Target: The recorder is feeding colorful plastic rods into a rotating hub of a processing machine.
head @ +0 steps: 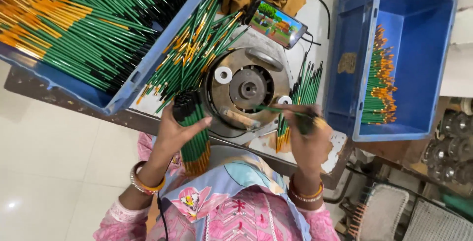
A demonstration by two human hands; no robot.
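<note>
My left hand [173, 133] grips a thick bundle of green pencils [193, 131], black ends up and orange ends down, just left of a round metal machine [246, 89]. Over the machine's lower right edge, my right hand [309, 133] pinches a single green pencil [276, 110] whose tip points left toward the machine's central hub. A loose heap of green pencils [189, 51] lies on the table behind the bundle. More pencils [301, 93] lie to the right of the machine, partly under my right hand.
A big blue crate [123, 91] full of green and orange pencils sits at upper left. Another blue crate [419, 49] at right holds a small row of pencils. A phone [276, 23] with a lit screen leans behind the machine. Metal parts lie at lower right.
</note>
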